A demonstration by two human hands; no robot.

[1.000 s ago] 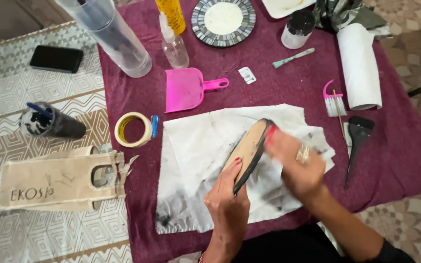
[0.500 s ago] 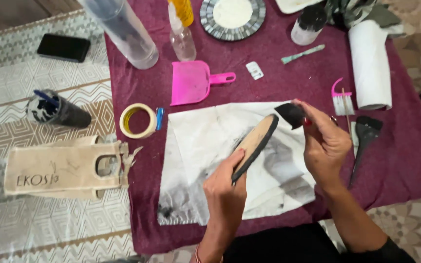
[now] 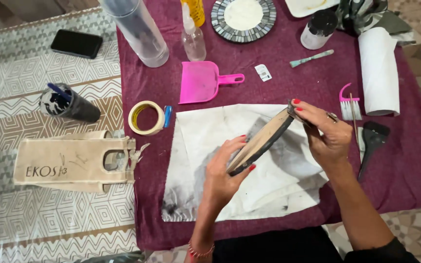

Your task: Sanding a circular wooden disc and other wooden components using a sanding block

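L hand [image 3: 222, 170] grips lower end of a flat oval wooden disc w/ dark rim [image 3: 261, 141], fingers closed round its edge; disc held on edge, tilted, above the stained white cloth [image 3: 205, 131] on the maroon tablecloth [image 3: 147, 92]. R hand [image 3: 325, 134] pinches the upper end, fingertips [image 3: 298, 104] together on a small dark piece at the rim, can't tell what it is. Near R hand: black brush [image 3: 373, 141], pink-handled small brush [image 3: 349, 102], paper towel roll [image 3: 378, 68]. Left of cloth: masking tape roll [image 3: 145, 118]; above it, pink dustpan [image 3: 200, 82].
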